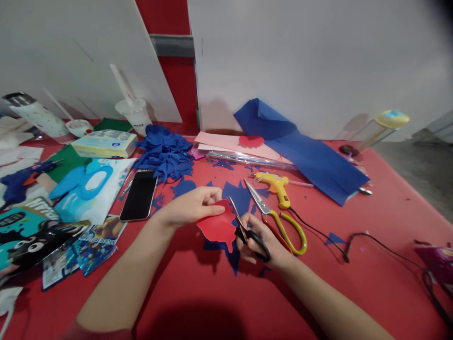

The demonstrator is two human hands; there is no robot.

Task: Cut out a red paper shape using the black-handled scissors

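Note:
My left hand [198, 205] pinches a red paper cutout [217, 229] with a scalloped edge between thumb and fingers. In my right hand [260, 238] is a pair of black-handled scissors [261, 246], its blades parted at the cutout's right edge. Blue scraps [239, 196] lie on the table beneath and around both hands. Just right of my right hand rest larger scissors [279, 226] with yellow and red handles. A yellow hot glue gun [278, 185] lies behind them, its black cord running right.
A heap of blue cut pieces [166, 151] sits at the back, near a black phone [139, 196]. Pink sheets [233, 144] and a long blue sheet [304, 151] lie along the wall. Wipes [97, 184], a plastic cup [136, 115] and a blue glue gun [21, 182] crowd the left.

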